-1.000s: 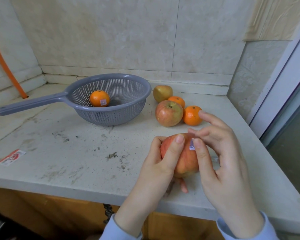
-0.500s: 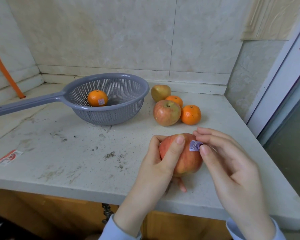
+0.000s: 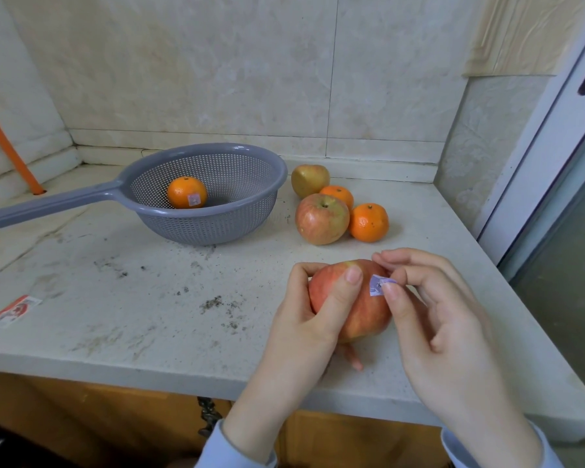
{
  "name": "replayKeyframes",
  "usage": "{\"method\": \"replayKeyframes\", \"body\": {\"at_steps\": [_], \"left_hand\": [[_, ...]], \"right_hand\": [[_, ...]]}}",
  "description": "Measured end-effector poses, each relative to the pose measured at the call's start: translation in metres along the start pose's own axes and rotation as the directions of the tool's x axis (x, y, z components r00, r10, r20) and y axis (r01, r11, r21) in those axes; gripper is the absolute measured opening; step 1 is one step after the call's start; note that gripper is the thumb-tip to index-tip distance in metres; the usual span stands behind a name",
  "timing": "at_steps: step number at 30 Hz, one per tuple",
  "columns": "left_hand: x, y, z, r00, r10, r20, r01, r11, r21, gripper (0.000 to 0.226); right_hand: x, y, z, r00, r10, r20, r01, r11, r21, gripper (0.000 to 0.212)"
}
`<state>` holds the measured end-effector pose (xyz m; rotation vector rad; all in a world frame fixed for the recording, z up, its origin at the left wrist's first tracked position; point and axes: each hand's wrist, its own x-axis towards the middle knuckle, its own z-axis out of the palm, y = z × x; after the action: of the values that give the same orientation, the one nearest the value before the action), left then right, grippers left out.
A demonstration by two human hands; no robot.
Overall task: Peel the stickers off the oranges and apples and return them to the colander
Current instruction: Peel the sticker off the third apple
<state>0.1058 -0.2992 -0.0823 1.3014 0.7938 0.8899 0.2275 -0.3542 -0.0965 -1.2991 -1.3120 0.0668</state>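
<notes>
Compared with a second ago, the sticker (image 3: 376, 286) stands partly lifted off the apple (image 3: 363, 315). The left hand (image 3: 304, 327) wraps that apple over the near edge of the worktop (image 3: 132, 298) (thumb laid across its front). At the apple's right shoulder, the right hand (image 3: 443, 325) pinches the sticker between thumb and forefinger.

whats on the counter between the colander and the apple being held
Only bare counter scattered with dark specks, seen in the head view.

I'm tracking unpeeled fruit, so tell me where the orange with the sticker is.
In the head view the orange sits alone inside the grey colander, left of centre on the counter, with a yellowish apple just right of the colander.
</notes>
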Motion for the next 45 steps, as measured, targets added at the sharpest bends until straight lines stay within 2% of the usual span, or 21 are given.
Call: {"method": "replayKeyframes", "body": {"at_steps": [3, 9, 22, 35, 40, 43, 45], "left_hand": [[0.0000, 0.0008, 0.0002, 1.000, 0.007, 0.000, -0.007, 1.000, -0.002, 0.062], [0.0003, 0.0010, 0.0003, 1.000, 0.008, -0.006, -0.008, 1.000, 0.019, 0.060], [0.0009, 0.0012, -0.0002, 1.000, -0.005, -0.001, 0.005, 1.000, 0.017, 0.061], [0.0024, -0.0009, -0.0020, 1.000, -0.011, 0.011, 0.011, 1.000, -0.003, 0.060], [0.0043, -0.0026, -0.0018, 0.999, -0.030, -0.019, 0.030, 0.999, -0.018, 0.057], [0.0065, -0.0038, -0.0022, 0.997, -0.061, -0.054, 0.061, 0.998, -0.012, 0.056], [0.0077, -0.0047, -0.0012, 0.994, -0.071, -0.079, 0.067, 0.997, -0.044, 0.055]], "right_hand": [[-0.0003, 0.0010, 0.0000, 1.000, -0.025, 0.002, 0.025, 0.997, -0.069, 0.023], [-0.0008, 0.0009, -0.0013, 1.000, -0.027, 0.009, 0.027, 0.996, -0.082, 0.026], [-0.0012, -0.0016, -0.0008, 0.999, 0.043, 0.024, -0.045, 0.995, 0.089, 0.022], [-0.0023, -0.0019, -0.0012, 0.999, 0.009, 0.034, -0.012, 0.996, 0.089, 0.013], [-0.0009, -0.0032, -0.0033, 0.999, 0.018, 0.040, -0.022, 0.995, 0.093, 0.022], [0.0009, -0.0083, -0.0055, 0.997, 0.057, 0.043, -0.063, 0.986, 0.154, 0.028], [0.0039, -0.0055, -0.0075, 0.992, 0.123, 0.035, -0.125, 0.987, 0.098, 0.027]]}}
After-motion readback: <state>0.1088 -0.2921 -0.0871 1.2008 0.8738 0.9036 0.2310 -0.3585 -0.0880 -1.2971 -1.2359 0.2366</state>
